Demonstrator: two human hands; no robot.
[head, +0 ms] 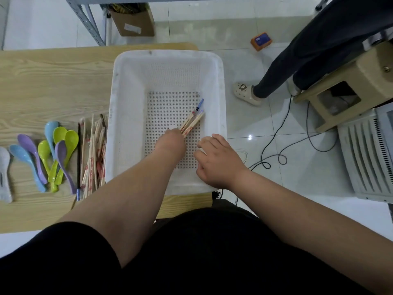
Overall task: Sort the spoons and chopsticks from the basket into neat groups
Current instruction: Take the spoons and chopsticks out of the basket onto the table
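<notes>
A white perforated basket (pixel 127 107) stands on the wooden table. Inside it, my left hand (pixel 171 143) grips a small bundle of wooden chopsticks (pixel 192 122) that point up and to the right, some with blue tips. My right hand (pixel 217 160) hovers over the basket's right near corner, fingers loosely curled, holding nothing. To the left of the basket lies a pile of chopsticks (pixel 93 154) on the table. Further left lies a group of coloured spoons (pixel 51 154): blue, green, purple and one grey.
The table (pixel 53 81) ends just right of the basket; beyond is tiled floor with black cables (pixel 276 145). Another person's leg and shoe (pixel 246 93) stand at the right near a beige stool (pixel 350 86). A cardboard box (pixel 134 22) sits under a metal shelf behind the table.
</notes>
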